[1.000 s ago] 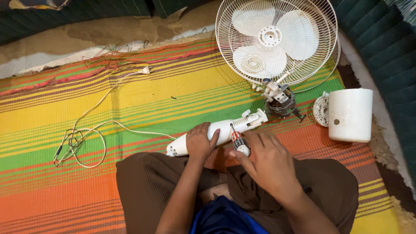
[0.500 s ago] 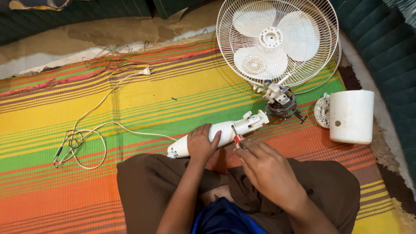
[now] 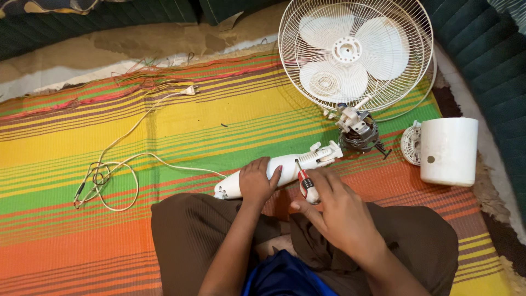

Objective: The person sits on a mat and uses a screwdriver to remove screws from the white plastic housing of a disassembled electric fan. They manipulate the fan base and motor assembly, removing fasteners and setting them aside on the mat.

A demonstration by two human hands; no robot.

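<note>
Head view, the only one: the person sat cross-legged in brown trousers on a striped woven floor mat (image 3: 164, 131) of orange, green, yellow and red bands. The left hand (image 3: 257, 181) lay curled over the middle of a white plastic fan neck housing (image 3: 285, 167), fingers pressed down around it, apparently to pin it against the mat and the knee so it would not roll. The housing lay on its side just in front of the knees, its open bracket end pointing toward the fan head. The right hand (image 3: 334, 211) was closed round the red-and-white handle of a small screwdriver (image 3: 304, 181), the shaft angled up to the housing near the bracket end; whether the tip sat in a screw could not be told. A thin white power cord (image 3: 126, 164) ran from the housing's near end across the mat to a loose coil, then on to a plug near the mat's far edge. Beyond the housing lay the white wire-caged fan head (image 3: 356, 55) with pale blades, its bare metal motor (image 3: 356, 131) exposed just beside the bracket end, near enough to suggest the parts belonged together. A white cylindrical plastic motor cover (image 3: 446, 151) sat well to the right, apart from both hands.
</note>
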